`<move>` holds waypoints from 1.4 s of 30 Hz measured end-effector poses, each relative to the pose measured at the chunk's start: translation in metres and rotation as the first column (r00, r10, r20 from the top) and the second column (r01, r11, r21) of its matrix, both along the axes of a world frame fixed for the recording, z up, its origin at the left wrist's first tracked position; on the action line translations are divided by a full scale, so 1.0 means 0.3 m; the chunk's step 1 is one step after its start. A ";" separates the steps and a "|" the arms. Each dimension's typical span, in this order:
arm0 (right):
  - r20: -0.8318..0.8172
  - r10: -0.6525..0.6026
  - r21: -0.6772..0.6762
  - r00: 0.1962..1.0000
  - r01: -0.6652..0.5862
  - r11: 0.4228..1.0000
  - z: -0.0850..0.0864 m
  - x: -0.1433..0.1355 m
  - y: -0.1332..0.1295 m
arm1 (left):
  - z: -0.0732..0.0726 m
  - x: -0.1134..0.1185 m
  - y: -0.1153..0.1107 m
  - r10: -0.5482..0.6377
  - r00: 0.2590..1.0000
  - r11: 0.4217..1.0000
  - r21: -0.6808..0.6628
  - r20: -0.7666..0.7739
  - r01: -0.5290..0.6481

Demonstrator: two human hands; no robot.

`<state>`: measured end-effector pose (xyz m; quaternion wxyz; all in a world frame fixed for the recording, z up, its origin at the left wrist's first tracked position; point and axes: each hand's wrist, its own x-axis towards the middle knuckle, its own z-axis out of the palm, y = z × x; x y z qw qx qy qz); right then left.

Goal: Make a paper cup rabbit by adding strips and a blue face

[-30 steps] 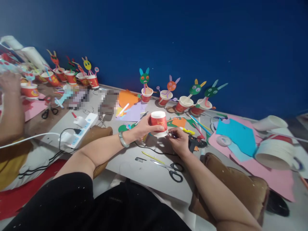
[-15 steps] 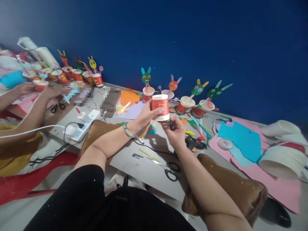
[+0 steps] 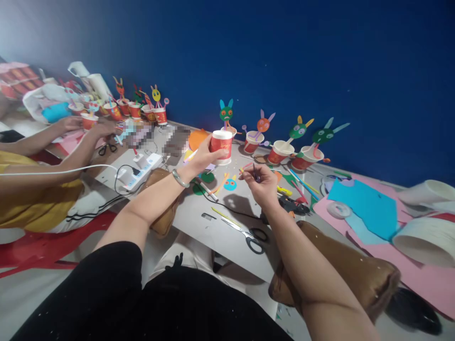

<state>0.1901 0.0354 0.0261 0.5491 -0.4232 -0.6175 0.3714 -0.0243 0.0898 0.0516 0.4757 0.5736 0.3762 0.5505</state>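
Observation:
My left hand (image 3: 199,158) grips an upside-down red paper cup (image 3: 221,146) with a white rim, held in the air over the grey board (image 3: 216,237). My right hand (image 3: 261,183) is a little to the right and lower, pinching a thin dark stick (image 3: 255,173) between its fingers. A small blue paper bunny face (image 3: 230,183) lies on the board below the two hands. A silver bangle sits on my left wrist.
A row of red cups with paper animal heads (image 3: 280,142) stands along the blue wall. Black scissors (image 3: 250,235), a glue gun (image 3: 293,206), straws, blue and pink paper (image 3: 366,208) and a power strip (image 3: 140,170) lie around. Another person's hands (image 3: 88,127) work at the left.
My left hand has lifted the cup off the board and carried it up and left. My right hand has come away from the cup, holding the stick. The view has shifted left.

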 end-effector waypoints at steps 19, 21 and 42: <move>0.145 -0.098 0.039 0.985 0.093 0.995 -0.059 0.020 0.062 | -0.192 0.132 -0.013 -0.077 0.964 0.952 0.267 -0.255 0.147; 0.137 -0.098 0.083 0.986 0.087 0.993 -0.064 0.016 0.059 | -0.178 0.128 -0.023 -0.072 0.952 0.952 0.265 -0.296 0.154; 0.481 -0.201 0.302 0.854 0.054 0.952 -0.117 0.027 -0.003 | -0.148 0.173 -0.086 -0.015 0.736 0.742 -0.486 0.677 0.462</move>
